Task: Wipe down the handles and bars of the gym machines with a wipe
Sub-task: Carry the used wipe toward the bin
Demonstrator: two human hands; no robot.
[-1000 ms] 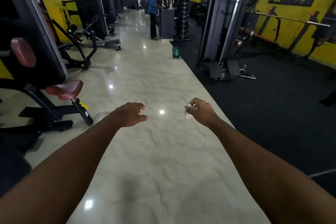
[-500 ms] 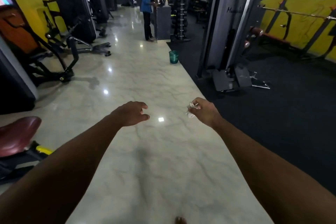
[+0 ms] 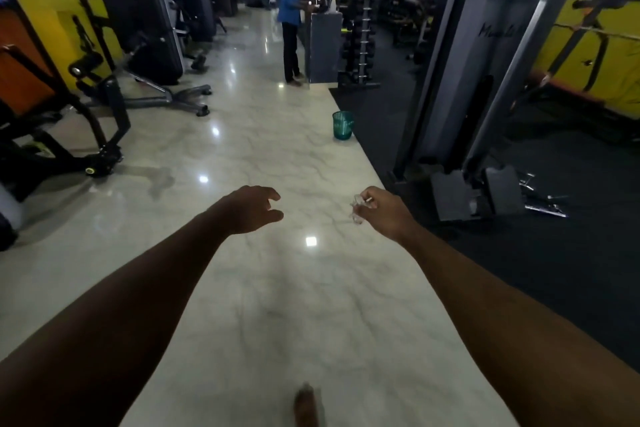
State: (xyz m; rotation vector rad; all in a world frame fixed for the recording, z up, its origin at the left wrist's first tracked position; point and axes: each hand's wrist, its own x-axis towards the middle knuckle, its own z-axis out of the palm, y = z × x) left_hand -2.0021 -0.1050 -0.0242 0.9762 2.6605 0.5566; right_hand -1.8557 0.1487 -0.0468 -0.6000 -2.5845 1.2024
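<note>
Our right hand [image 3: 388,210] holds a small crumpled wipe [image 3: 358,208] out over the marble floor [image 3: 277,156], its grip pinched round the wipe with thumb and fingers. Our left hand [image 3: 251,210] hangs beside it, the grip loose, half curled and holding nothing. Ahead, a teal bin [image 3: 343,125], possibly a waste basket, stands upright at the floor's edge beside the black mat [image 3: 554,270]; we cannot make out its contents

Gym, weight machines [image 3: 138,10], dumbbell rack [image 3: 360,28], cable tower [image 3: 485,45]
</note>
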